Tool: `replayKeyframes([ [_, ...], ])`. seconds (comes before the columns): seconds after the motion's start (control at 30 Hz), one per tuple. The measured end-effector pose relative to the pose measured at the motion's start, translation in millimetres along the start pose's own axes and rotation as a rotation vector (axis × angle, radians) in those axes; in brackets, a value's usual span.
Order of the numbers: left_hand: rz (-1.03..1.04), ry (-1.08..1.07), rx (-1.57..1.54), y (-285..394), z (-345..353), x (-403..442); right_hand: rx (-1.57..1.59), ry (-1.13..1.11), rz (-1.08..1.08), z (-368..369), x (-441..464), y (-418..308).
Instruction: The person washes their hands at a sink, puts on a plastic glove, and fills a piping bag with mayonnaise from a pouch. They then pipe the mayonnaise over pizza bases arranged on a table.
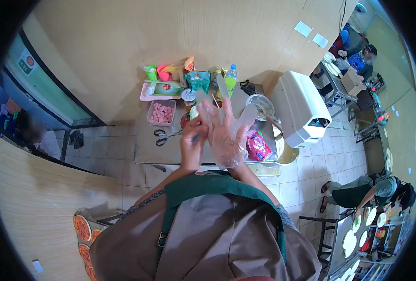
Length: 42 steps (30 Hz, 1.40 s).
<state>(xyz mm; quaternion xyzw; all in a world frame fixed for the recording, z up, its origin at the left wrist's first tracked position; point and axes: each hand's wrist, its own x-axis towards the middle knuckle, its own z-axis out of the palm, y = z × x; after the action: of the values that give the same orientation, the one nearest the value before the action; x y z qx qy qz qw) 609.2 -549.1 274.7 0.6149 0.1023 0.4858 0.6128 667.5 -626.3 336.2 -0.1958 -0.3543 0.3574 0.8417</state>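
My right hand is raised over the steel table, palm and fingers inside a clear plastic glove. Its fingers are spread, and loose glove tips stick out past them. Beside it, my left hand is bent in a pinch at the glove's left edge, touching the thin plastic. To the left, a clear tub of pink chunks stands behind black-handled scissors. A pink packet lies just right of my gloved hand. Behind that hand is a metal bowl.
A white appliance occupies the table's right end, beside a large basin. Along the wall are a teal bag, a bottle and a pink tray. At right, a person bends over another table with flat dough rounds.
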Motion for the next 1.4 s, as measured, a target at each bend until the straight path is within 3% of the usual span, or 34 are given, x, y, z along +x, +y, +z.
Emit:
replayKeyframes([
  [0.1,-0.015,-0.036,0.109,-3,-2,-4,-0.104,-0.008,-0.030,5,1,-4],
  [0.2,-0.120,0.021,-0.046,5,-2,0,0.103,-0.006,-0.016,-1,-1,-9],
  [0.3,-0.284,0.081,-0.295,10,-7,14,0.019,-0.040,0.052,2,-1,-14],
  [0.43,-0.163,-0.145,0.156,18,-4,9,-0.044,-0.006,0.031,-14,-5,-7],
  [0.6,-0.332,0.063,-0.220,12,-6,30,0.014,-0.044,0.060,-17,-4,-9],
  [0.7,-0.414,-0.114,-0.439,26,-14,45,-0.003,-0.022,0.128,-15,-7,-10],
  [1.1,-0.584,-0.095,-0.432,12,-22,34,-0.100,0.013,0.212,-14,-13,3],
  [1.23,-0.434,0.061,-0.336,-5,-17,35,-0.292,-0.035,0.147,-29,-7,12],
  [1.33,-0.491,-0.046,-0.269,7,-26,36,-0.594,-0.122,0.022,-33,-4,13],
  [1.4,-0.511,-0.133,-0.280,-1,-30,32,-0.586,-0.131,0.023,-32,-7,13],
])
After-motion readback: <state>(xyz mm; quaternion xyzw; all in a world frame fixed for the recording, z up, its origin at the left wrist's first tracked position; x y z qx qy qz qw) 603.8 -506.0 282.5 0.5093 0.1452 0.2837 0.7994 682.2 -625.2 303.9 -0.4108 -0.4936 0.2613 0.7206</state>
